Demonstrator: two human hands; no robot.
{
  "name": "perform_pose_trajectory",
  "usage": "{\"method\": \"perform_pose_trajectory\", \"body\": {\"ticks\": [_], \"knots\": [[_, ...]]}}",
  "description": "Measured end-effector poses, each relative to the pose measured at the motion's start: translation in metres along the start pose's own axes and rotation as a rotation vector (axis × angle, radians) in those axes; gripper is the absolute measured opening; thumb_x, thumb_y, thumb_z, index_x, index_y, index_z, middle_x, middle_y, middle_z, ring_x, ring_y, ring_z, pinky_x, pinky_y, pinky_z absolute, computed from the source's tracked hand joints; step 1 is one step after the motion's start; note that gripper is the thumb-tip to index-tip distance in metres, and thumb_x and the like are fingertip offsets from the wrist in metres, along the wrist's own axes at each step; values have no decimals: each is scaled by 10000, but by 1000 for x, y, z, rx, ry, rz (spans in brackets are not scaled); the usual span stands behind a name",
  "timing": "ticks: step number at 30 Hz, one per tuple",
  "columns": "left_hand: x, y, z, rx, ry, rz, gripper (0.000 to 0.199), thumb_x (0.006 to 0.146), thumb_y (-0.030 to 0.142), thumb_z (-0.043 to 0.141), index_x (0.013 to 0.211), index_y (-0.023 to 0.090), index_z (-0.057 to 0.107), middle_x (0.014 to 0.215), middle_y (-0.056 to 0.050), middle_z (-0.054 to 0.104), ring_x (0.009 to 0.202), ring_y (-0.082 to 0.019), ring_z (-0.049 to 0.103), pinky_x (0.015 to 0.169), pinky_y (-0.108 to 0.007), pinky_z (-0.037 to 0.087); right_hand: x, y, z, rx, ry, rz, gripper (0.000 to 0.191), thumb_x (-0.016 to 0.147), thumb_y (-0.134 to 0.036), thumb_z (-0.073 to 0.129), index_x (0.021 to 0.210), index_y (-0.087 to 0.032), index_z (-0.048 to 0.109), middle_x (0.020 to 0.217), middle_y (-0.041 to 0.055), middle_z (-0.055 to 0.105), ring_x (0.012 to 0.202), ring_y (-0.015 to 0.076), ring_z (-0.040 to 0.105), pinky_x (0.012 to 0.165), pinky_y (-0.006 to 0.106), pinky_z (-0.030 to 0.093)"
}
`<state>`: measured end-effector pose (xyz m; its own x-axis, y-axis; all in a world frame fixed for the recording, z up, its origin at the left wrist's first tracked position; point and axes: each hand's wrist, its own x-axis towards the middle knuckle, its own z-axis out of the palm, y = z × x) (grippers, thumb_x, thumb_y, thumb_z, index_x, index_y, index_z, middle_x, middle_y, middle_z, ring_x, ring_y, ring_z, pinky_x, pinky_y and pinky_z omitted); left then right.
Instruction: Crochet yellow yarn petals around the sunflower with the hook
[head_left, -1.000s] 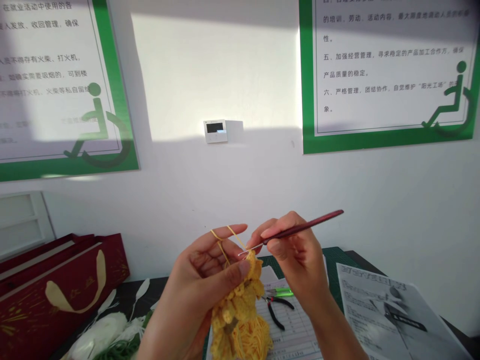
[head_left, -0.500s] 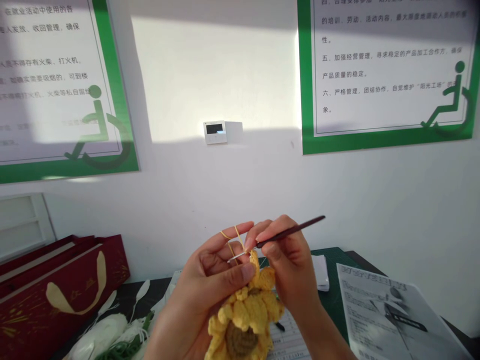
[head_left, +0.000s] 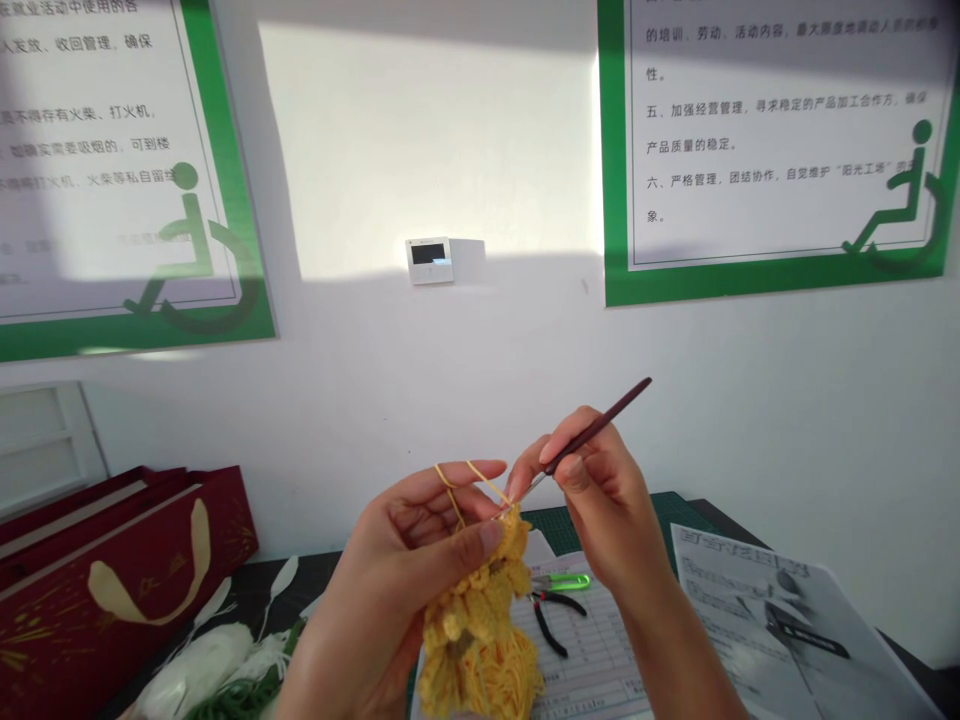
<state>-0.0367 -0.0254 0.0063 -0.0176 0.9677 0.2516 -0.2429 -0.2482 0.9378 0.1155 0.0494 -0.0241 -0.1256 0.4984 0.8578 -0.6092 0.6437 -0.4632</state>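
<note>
My left hand point(head_left: 420, 540) pinches a yellow crocheted piece point(head_left: 480, 590) near its top edge, thumb in front. A strand of yellow yarn point(head_left: 452, 490) loops over its raised index finger and runs to the work. Between the thumb and fingers of my right hand point(head_left: 592, 480) is a crochet hook point(head_left: 600, 430) with a dark handle. Its metal shaft slants down left, the tip at the top edge of the crochet. Ruffled petals hang below my left hand, beside a bundle of loose yellow yarn point(head_left: 506, 675).
Pliers point(head_left: 555, 620) with black handles and a green-handled tool point(head_left: 566, 581) lie on printed sheets point(head_left: 600, 660). A green cutting mat point(head_left: 682, 510) lies beneath. At left are a dark red gift bag point(head_left: 150, 590) and white yarn point(head_left: 199, 670); at right, a printed page point(head_left: 795, 620).
My right hand has moved right and slightly up, tilting the hook more steeply. The crocheted piece has turned, hiding its brown centre and showing loose yarn. The pliers and green-handled tool are now visible.
</note>
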Motion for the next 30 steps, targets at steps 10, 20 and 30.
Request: {"method": "perform_pose_trajectory", "body": {"ticks": [10,20,30], "knots": [[1,-1,1,57,52,23,344,645,190,960,973,197,855,755,-23,723,671,-135,676,623,-193,549,-5,-7,-10,-246,-94,-133,85,1070,-305,523,1031,-258,581,907,24,744,846,187,723,796,384,536],[1,-5,-1,83,76,81,370,672,208,949,1023,216,834,774,-20,728,707,-165,705,657,-238,569,-4,-20,-10,-630,-320,-451,218,977,-20,521,968,-232,568,889,5,684,875,150,647,783,343,533],[6,-7,0,-137,-16,37,532,640,113,956,1131,245,798,883,-51,760,786,-196,733,733,-296,597,-1,-3,1,-661,-194,-600,183,988,-82,573,1047,-251,614,988,32,687,937,184,670,807,400,585]]}}
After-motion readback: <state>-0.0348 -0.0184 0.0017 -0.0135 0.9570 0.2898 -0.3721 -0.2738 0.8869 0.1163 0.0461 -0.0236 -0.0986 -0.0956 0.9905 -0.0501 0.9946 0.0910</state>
